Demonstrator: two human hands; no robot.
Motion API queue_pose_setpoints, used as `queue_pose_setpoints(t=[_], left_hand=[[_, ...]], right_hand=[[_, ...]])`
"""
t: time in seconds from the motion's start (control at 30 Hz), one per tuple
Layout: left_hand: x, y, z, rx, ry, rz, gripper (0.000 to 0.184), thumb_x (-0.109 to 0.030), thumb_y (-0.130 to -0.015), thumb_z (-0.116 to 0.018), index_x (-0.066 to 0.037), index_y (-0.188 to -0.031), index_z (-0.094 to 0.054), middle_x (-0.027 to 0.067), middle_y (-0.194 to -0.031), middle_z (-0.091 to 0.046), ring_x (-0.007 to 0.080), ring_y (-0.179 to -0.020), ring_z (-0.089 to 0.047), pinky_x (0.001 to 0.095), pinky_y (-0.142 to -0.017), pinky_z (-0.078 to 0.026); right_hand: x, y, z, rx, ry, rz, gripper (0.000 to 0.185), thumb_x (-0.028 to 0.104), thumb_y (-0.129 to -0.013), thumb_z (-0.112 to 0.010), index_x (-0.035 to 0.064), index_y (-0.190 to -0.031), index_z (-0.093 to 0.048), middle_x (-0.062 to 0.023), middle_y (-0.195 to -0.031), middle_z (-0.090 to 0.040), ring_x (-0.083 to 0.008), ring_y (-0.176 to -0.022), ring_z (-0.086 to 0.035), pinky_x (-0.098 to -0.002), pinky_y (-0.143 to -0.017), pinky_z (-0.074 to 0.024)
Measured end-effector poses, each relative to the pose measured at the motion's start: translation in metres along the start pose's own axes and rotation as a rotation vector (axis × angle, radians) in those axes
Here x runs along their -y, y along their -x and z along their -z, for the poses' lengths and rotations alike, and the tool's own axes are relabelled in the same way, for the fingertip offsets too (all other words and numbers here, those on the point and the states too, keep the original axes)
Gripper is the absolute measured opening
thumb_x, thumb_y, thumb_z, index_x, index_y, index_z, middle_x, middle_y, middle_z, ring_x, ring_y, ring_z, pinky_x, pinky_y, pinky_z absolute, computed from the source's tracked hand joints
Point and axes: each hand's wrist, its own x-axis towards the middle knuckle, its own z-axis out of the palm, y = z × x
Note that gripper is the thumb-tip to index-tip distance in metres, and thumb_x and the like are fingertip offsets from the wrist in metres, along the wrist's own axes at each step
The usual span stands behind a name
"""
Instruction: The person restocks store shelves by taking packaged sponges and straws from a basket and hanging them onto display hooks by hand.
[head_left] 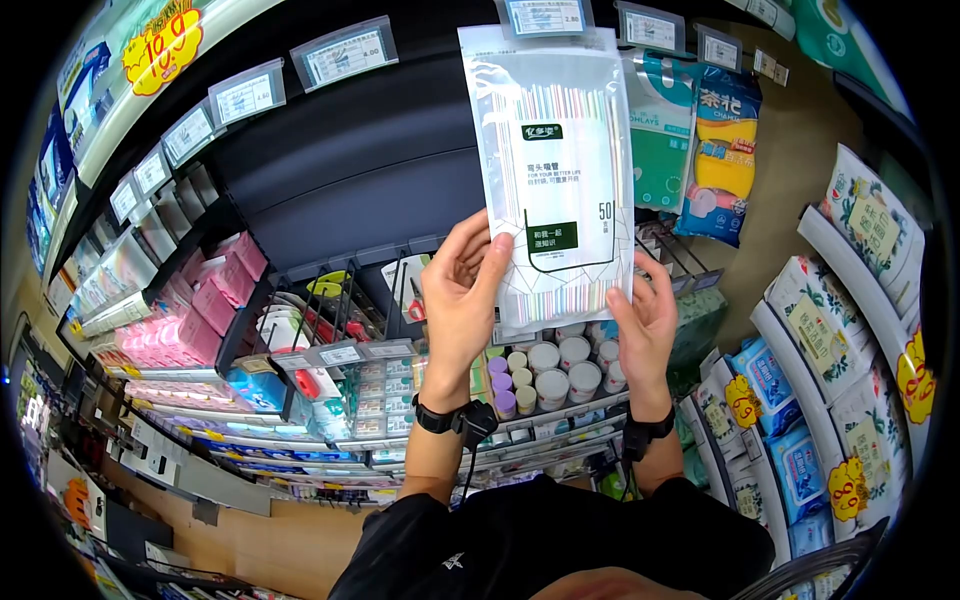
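A clear and white packet of striped drinking straws (570, 190), marked 50, is held upright in front of the shelf. My left hand (468, 285) grips its lower left edge, thumb on the front and fingers curled behind. At the lower right corner, my right hand (645, 320) pinches the same packet between thumb and fingers. Behind the packet's right side hang a green packet (660, 140) and a blue and yellow packet of sponges (722, 155).
Price tags (345, 55) line the upper shelf edge. Metal hooks (345, 300) stick out below. Pink packs (215, 290) fill shelves at left, and white-lidded tubs (552, 385) stand lower down. At right are blue wipe packs (765, 385) and tissue packs (815, 310).
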Motion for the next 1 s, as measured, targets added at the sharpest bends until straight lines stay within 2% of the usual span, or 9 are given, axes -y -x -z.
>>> queue_pose_setpoints(t=[0.13,0.33,0.43,0.5,0.6,0.87,0.93,1.0], left_hand=[[0.005,0.001,0.001,-0.011,-0.018,0.008,0.036,-0.007,-0.099,-0.065,0.008,-0.131,-0.059,0.0141,-0.118,-0.07,0.0117,-0.102,-0.065,0.0244,-0.089,-0.052],[0.002,0.001,0.003,-0.032,-0.021,-0.012,0.046,-0.008,-0.099,-0.065,0.005,-0.14,-0.051,0.0164,-0.133,-0.061,0.0123,-0.106,-0.063,0.0235,-0.084,-0.053],[-0.002,0.004,0.007,-0.082,-0.094,-0.025,0.05,-0.009,-0.099,-0.063,0.003,-0.144,-0.047,0.0173,-0.141,-0.055,0.0153,-0.115,-0.06,0.0259,-0.089,-0.052],[-0.004,0.007,0.007,-0.173,-0.169,-0.047,0.049,-0.019,-0.1,-0.063,0.001,-0.143,-0.051,0.0163,-0.144,-0.054,0.0222,-0.124,-0.058,0.0336,-0.101,-0.046],[-0.005,0.012,0.014,-0.182,-0.158,-0.035,0.05,-0.021,-0.099,-0.063,0.001,-0.143,-0.051,0.016,-0.146,-0.052,0.0242,-0.126,-0.056,0.0355,-0.102,-0.045],[-0.013,0.031,0.027,-0.167,-0.185,-0.026,0.052,-0.023,-0.099,-0.064,0.0,-0.143,-0.051,0.016,-0.145,-0.054,0.0238,-0.124,-0.058,0.034,-0.1,-0.047],[-0.016,0.038,0.032,-0.127,-0.177,0.008,0.05,-0.016,-0.099,-0.064,0.002,-0.144,-0.048,0.0144,-0.146,-0.051,0.0191,-0.124,-0.057,0.0302,-0.095,-0.05],[-0.022,0.048,0.032,-0.142,-0.165,0.034,0.05,-0.015,-0.1,-0.063,0.002,-0.144,-0.047,0.0141,-0.145,-0.052,0.0188,-0.122,-0.058,0.03,-0.096,-0.05]], right_hand=[[-0.001,0.001,-0.001,-0.026,-0.005,0.0,0.046,0.002,-0.098,-0.063,-0.0051,-0.139,-0.042,-0.0177,-0.117,-0.07,-0.0155,-0.111,-0.063,-0.0305,-0.097,-0.0472],[-0.001,-0.011,-0.003,-0.01,0.005,-0.041,0.046,0.002,-0.098,-0.064,-0.0049,-0.138,-0.043,-0.0173,-0.118,-0.07,-0.0153,-0.11,-0.063,-0.0298,-0.096,-0.0481],[-0.006,-0.023,-0.007,-0.001,-0.005,-0.052,0.045,0.002,-0.097,-0.064,-0.0052,-0.137,-0.044,-0.0174,-0.117,-0.07,-0.0158,-0.109,-0.064,-0.0288,-0.095,-0.0488],[-0.01,-0.033,-0.009,0.001,0.014,-0.065,0.044,0.002,-0.097,-0.064,-0.0054,-0.136,-0.044,-0.0174,-0.116,-0.07,-0.0161,-0.109,-0.064,-0.0286,-0.094,-0.0493],[-0.02,-0.053,-0.011,0.016,0.051,-0.074,0.042,0.002,-0.097,-0.064,-0.0057,-0.135,-0.046,-0.0175,-0.116,-0.07,-0.0163,-0.108,-0.065,-0.0281,-0.092,-0.0503],[-0.047,-0.104,-0.02,0.034,0.113,-0.102,0.042,0.002,-0.097,-0.066,-0.0074,-0.132,-0.046,-0.0195,-0.115,-0.07,-0.0174,-0.105,-0.067,-0.0279,-0.089,-0.0529],[-0.059,-0.113,-0.02,0.04,0.112,-0.085,0.042,0.002,-0.096,-0.066,-0.0076,-0.132,-0.046,-0.0207,-0.115,-0.07,-0.0181,-0.104,-0.068,-0.0278,-0.087,-0.0536],[-0.066,-0.119,-0.017,0.054,0.22,-0.085,0.043,0.002,-0.096,-0.066,-0.0079,-0.133,-0.045,-0.0209,-0.115,-0.07,-0.0193,-0.103,-0.069,-0.0284,-0.087,-0.0541]])
